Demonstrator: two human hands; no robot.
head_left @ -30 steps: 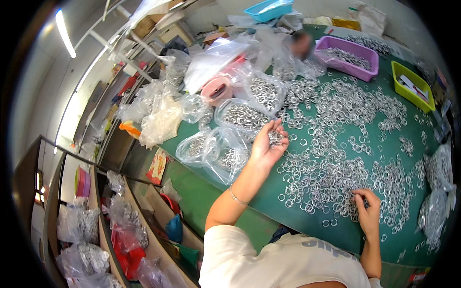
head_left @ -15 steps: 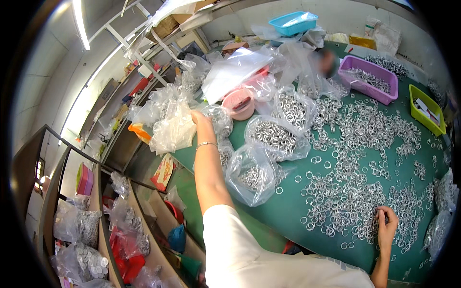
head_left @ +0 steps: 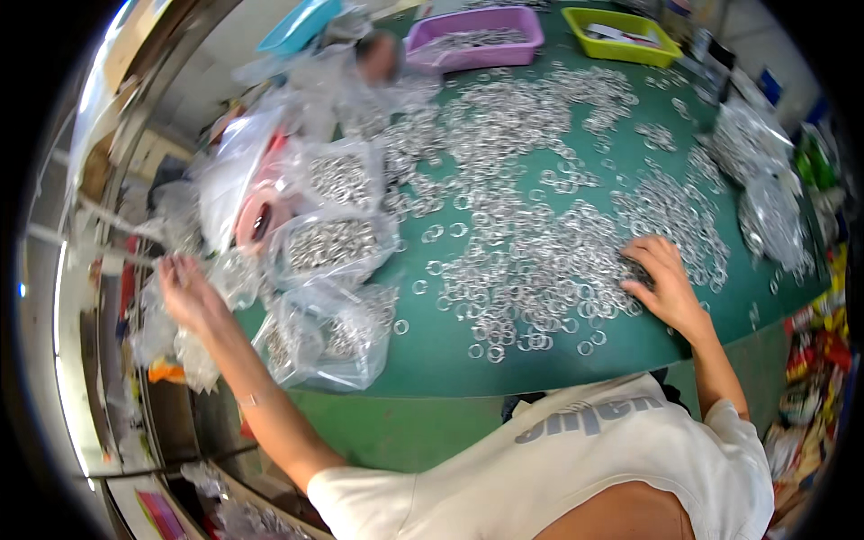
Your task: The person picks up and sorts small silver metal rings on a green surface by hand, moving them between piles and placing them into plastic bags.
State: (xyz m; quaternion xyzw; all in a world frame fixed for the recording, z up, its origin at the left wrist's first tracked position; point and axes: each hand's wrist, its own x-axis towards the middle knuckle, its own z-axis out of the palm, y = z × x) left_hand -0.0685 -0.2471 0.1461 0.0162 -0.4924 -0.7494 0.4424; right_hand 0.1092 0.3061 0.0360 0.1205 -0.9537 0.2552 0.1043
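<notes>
My left hand (head_left: 191,292) is lifted at the table's left edge, palm turned up and fingers stretched out, slightly blurred. Nothing shows in it. Crumpled clear plastic bags (head_left: 196,358) hang just below and beside it. My right hand (head_left: 664,281) rests on a wide spread of silver metal rings (head_left: 549,261), its thumb and fingers apart. Rings lie right under the fingertips, and I see none gripped. Between my hands, open clear bags filled with rings, such as the middle bag (head_left: 333,245), stand in a row along the table's left part.
A purple basket (head_left: 477,56) of small metal parts and a lime-green basket (head_left: 621,49) stand at the back of the green table (head_left: 432,364). Filled clear bags (head_left: 772,216) lie at the right edge. A pink container (head_left: 256,216) sits behind the ring bags.
The view has swung to the right, so the table appears farther left. My left hand has come off the crumpled bag and turned palm up. My right hand's fingers have spread over the rings.
</notes>
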